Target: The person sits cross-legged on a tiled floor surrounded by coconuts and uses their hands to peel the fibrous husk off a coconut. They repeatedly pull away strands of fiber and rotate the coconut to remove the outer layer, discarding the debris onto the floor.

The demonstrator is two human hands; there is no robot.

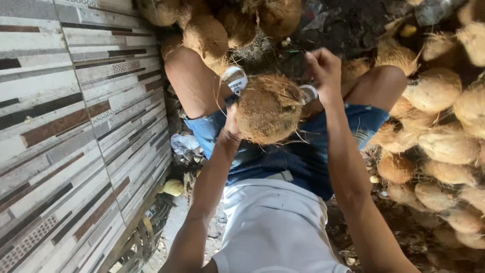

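A brown, hairy husked coconut (268, 107) sits over my lap between my knees. My left hand (231, 127) grips its near left side, mostly hidden behind the husk. My right hand (322, 69) is raised just past the coconut's right side, fingers closed around something thin; what it holds is too hidden to name. A white plastic container (235, 79) pokes out behind the coconut on the left, and a pale object (308, 93) shows at its right edge.
A heap of husked coconuts (444, 136) fills the right side and another cluster (217, 25) lies beyond my knees. A tiled wall (76, 126) runs along the left. A small yellowish fruit (173, 187) and debris lie on the ground by the wall.
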